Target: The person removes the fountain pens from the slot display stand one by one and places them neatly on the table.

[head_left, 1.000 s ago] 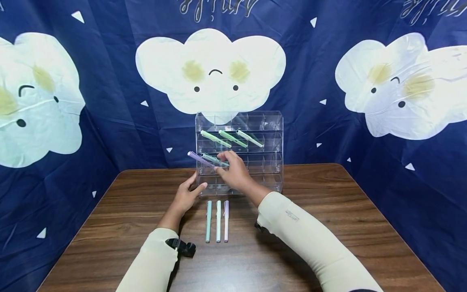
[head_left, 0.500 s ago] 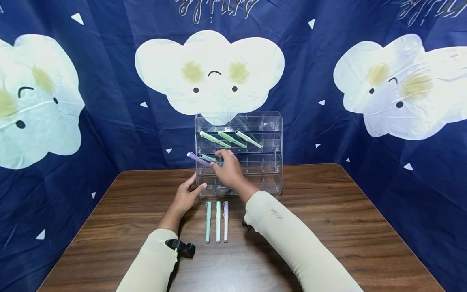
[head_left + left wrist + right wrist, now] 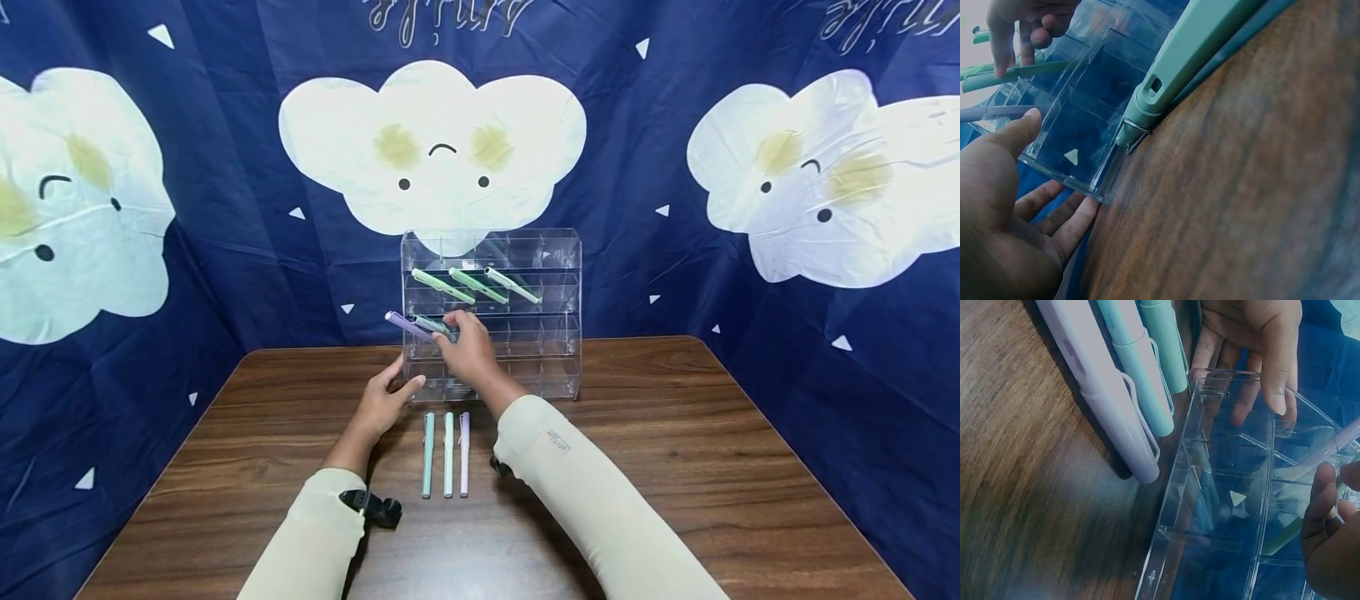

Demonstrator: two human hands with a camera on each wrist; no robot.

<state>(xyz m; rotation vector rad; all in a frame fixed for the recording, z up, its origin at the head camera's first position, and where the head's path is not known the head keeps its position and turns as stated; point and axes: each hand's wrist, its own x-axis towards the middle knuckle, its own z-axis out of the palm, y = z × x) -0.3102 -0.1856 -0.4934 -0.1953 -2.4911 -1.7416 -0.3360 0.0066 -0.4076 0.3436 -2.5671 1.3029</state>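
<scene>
R hand pinches green pen into rack slot; L hand, fingers open, steadies rack's corner beside it.

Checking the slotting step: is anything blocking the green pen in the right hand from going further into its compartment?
Nothing visible blocks it. The right hand pinches the green pen, beside the purple pen in the clear organizer.

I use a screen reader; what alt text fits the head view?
A person's right hand pinches a green pen at a clear acrylic compartment rack while the left hand steadies its corner; three pens lie on the wooden table.
</scene>
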